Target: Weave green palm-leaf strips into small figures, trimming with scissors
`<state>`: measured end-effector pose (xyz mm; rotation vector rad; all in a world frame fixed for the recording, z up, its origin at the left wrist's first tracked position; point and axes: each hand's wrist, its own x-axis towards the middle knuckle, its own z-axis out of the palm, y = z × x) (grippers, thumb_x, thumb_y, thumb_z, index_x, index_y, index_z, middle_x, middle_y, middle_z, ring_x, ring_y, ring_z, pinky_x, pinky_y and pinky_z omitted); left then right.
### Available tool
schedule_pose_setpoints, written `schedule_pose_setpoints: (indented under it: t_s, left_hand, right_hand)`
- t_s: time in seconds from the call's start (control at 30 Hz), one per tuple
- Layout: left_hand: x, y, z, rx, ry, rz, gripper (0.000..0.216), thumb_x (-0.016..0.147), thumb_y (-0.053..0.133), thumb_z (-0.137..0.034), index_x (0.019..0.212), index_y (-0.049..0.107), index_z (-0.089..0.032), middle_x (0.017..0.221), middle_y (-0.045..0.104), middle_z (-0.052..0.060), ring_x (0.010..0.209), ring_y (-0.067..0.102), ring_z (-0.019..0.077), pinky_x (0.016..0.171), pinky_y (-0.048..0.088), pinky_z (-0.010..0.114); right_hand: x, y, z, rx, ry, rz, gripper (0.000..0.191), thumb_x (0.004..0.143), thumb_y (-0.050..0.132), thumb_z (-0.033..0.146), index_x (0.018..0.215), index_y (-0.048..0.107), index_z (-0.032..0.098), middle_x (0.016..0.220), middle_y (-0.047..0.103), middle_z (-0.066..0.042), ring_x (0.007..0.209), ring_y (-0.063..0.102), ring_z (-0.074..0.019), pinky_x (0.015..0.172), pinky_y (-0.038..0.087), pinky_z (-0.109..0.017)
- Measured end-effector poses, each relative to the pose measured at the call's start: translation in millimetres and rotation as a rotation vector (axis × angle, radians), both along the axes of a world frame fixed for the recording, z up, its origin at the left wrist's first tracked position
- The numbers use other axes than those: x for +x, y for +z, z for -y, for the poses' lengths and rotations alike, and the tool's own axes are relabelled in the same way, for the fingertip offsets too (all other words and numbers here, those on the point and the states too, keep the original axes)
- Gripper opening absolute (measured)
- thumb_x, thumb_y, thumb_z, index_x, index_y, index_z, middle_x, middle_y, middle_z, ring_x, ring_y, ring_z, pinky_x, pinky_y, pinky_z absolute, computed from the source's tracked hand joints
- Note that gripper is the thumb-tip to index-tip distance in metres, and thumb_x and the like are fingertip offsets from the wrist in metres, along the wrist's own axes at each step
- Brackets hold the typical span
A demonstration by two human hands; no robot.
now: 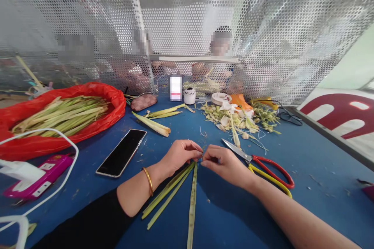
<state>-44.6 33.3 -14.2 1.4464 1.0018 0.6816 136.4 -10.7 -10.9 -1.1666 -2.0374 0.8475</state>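
Observation:
My left hand (180, 156), with a gold bangle (148, 181) at its wrist, is closed in a pinch at the gathered top ends of several long green leaf strips (169, 190). These fan out toward me on the blue table, one wide strip (192, 206) pointing straight down. Close beside it my right hand (223, 164) is also pinched, its fingertips nearly meeting the left ones. A fine thread seems to run by the fingertips; what the right fingers hold is too small to tell. Scissors (273, 171) with red and yellow handles lie just right of my right hand.
A red plastic bag (117, 99) of leaf strips (67, 113) stands left. Nearby are a dark phone (122, 153), a purple power strip (55, 169) and white cable. Loose leaves (154, 123), a white jar (189, 96) and plant scraps (230, 120) lie behind. Perforated metal panels (189, 19) border the back.

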Motion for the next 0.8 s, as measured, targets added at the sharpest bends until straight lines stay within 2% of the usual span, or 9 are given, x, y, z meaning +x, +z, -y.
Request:
schedule_pose_setpoints:
  t_s: [0.07, 0.13, 0.2, 0.27, 0.33, 0.47, 0.6, 0.7, 0.8]
  left_hand:
    - [-1, -0.2, -1, 0.011, -0.026, -0.020, 0.010, 0.066, 0.067, -0.021, 0.074, 0.066, -0.016, 0.058, 0.061, -0.003, 0.056, 0.054, 0.0098, 0.049, 0.037, 0.019]
    - [-3, -0.2, -3, 0.089, -0.068, -0.056, 0.008, 0.065, 0.067, -0.020, 0.073, 0.066, -0.016, 0.062, 0.064, -0.002, 0.059, 0.057, 0.0105, 0.055, 0.040, 0.020]
    - [-5, 0.7, -5, 0.232, -0.117, -0.123, 0.006, 0.067, 0.065, -0.018, 0.072, 0.068, -0.017, 0.069, 0.068, -0.001, 0.065, 0.061, 0.0120, 0.063, 0.044, 0.021]
    - [-7, 2.0, -6, 0.409, -0.157, -0.221, 0.008, 0.070, 0.061, -0.016, 0.073, 0.069, -0.019, 0.074, 0.071, -0.001, 0.070, 0.063, 0.0133, 0.068, 0.044, 0.022]
    - [-8, 2.5, -6, 0.595, -0.187, -0.338, 0.012, 0.073, 0.059, -0.015, 0.075, 0.069, -0.021, 0.076, 0.071, -0.001, 0.073, 0.064, 0.0143, 0.069, 0.043, 0.023]
    - [-9, -0.6, -5, 0.885, -0.209, -0.491, 0.018, 0.081, 0.052, -0.016, 0.082, 0.069, -0.023, 0.083, 0.071, 0.001, 0.079, 0.064, 0.0160, 0.071, 0.042, 0.025]
    - [-8, -4.7, -4, 0.982, -0.151, -0.560, 0.020, 0.087, 0.048, -0.018, 0.091, 0.067, -0.023, 0.089, 0.071, 0.003, 0.082, 0.064, 0.0168, 0.074, 0.042, 0.026]
    - [-7, -6.4, -3, 1.035, -0.136, -0.638, 0.020, 0.088, 0.048, -0.020, 0.081, 0.066, -0.021, 0.083, 0.070, 0.003, 0.079, 0.063, 0.0170, 0.069, 0.040, 0.026]
    - [-6, -7.4, -2, 1.067, -0.114, -0.665, 0.020, 0.087, 0.049, -0.019, 0.075, 0.065, -0.020, 0.080, 0.069, 0.002, 0.076, 0.062, 0.0162, 0.066, 0.038, 0.026]
  right_hand:
    - [-2, -2.4, 0, -0.101, -0.022, -0.088, 0.010, 0.082, 0.058, 0.021, 0.072, 0.058, 0.020, 0.068, 0.055, 0.002, 0.063, 0.054, -0.0119, 0.060, 0.041, -0.024]
    - [-4, -5.5, -2, -0.197, -0.124, -0.261, 0.004, 0.082, 0.054, 0.023, 0.084, 0.057, 0.020, 0.073, 0.059, 0.002, 0.065, 0.059, -0.0124, 0.063, 0.045, -0.026]
    - [-7, -9.3, -4, -0.265, -0.217, -0.428, 0.013, 0.082, 0.051, 0.024, 0.094, 0.054, 0.020, 0.082, 0.062, 0.001, 0.065, 0.062, -0.0123, 0.064, 0.047, -0.027]
    - [-10, -13.7, -6, -0.320, -0.202, -0.487, 0.017, 0.082, 0.049, 0.024, 0.098, 0.052, 0.020, 0.086, 0.063, 0.000, 0.063, 0.063, -0.0115, 0.062, 0.048, -0.027]
    - [-12, -18.1, -6, -0.341, -0.140, -0.436, 0.016, 0.082, 0.046, 0.021, 0.097, 0.053, 0.019, 0.083, 0.063, 0.000, 0.059, 0.063, -0.0109, 0.060, 0.048, -0.026]
    - [-15, -23.5, -4, -0.252, -0.116, -0.308, 0.014, 0.082, 0.044, 0.017, 0.090, 0.056, 0.019, 0.080, 0.064, 0.000, 0.058, 0.062, -0.0109, 0.059, 0.047, -0.025]
    - [-15, -24.7, -3, -0.220, -0.118, -0.270, 0.015, 0.085, 0.046, 0.019, 0.095, 0.057, 0.020, 0.078, 0.066, 0.000, 0.060, 0.064, -0.0127, 0.060, 0.048, -0.026]
    - [-14, -24.9, -4, -0.203, -0.113, -0.262, 0.020, 0.085, 0.046, 0.019, 0.101, 0.057, 0.019, 0.080, 0.066, -0.001, 0.061, 0.065, -0.0133, 0.061, 0.049, -0.026]
    - [-14, -24.7, -4, -0.224, -0.110, -0.283, 0.021, 0.083, 0.046, 0.018, 0.100, 0.060, 0.019, 0.078, 0.065, 0.000, 0.060, 0.064, -0.0127, 0.059, 0.047, -0.025]
